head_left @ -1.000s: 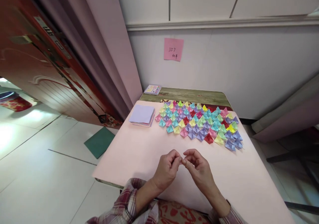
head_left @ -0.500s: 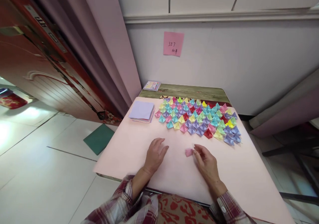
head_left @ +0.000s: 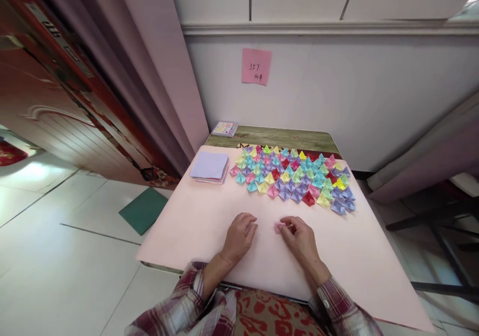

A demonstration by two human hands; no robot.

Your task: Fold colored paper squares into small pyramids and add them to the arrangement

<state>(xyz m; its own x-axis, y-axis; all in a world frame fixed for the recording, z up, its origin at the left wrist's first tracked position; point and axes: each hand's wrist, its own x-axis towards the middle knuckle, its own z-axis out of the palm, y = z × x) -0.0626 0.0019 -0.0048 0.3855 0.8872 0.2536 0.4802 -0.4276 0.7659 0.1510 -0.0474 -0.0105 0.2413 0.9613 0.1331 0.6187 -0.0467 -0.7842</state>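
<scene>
Between the thumb and fingers of my right hand [head_left: 301,239] is a small pink folded paper [head_left: 278,227], held just over the pink table covering; part of it is hidden by the fingertips. To the left, my left hand [head_left: 240,235] is partly curled, thumb and fingers slightly apart, and I see nothing in it. A gap separates it from the pink paper. Beyond both hands lie rows of small folded paper pieces [head_left: 295,176] in blue, purple, yellow, green, pink and red, with pointed peaks, set close together.
At the table's left stands a stack of square paper sheets [head_left: 209,166], lilac on top. A printed packet [head_left: 225,129] rests at the back left corner. A pink note [head_left: 256,67] is on the wall. A green square [head_left: 144,210] lies on the floor.
My left hand's fingers have curled in and it has moved slightly right. My right hand has shifted left with the pink folded paper and grips it more closely. The view has shifted slightly.
</scene>
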